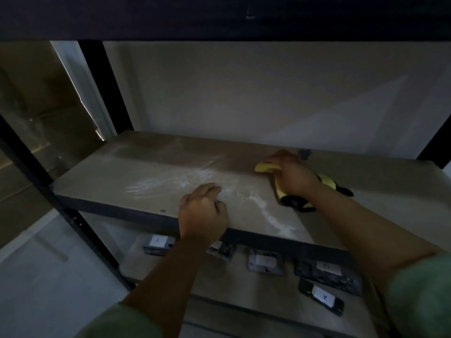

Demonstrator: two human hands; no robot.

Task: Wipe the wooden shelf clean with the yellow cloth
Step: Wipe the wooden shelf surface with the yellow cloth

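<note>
The wooden shelf [127,174] runs across the middle of the dim head view, dusty with pale smear marks near its centre. A yellow cloth [264,167] with black trim lies bunched on the shelf's right half. My right hand [290,174] presses down on the cloth and grips it, far side of the shelf. My left hand [202,212] rests on the shelf's front edge, fingers curled over the board, holding nothing else. A darker wiped band shows to the left of the cloth.
Black metal uprights [107,89] frame the rack, and a dark upper shelf [219,18] hangs overhead. On the lower shelf lie several dark packets with white labels [327,273]. A grey wall stands behind; cardboard [36,98] leans at the left.
</note>
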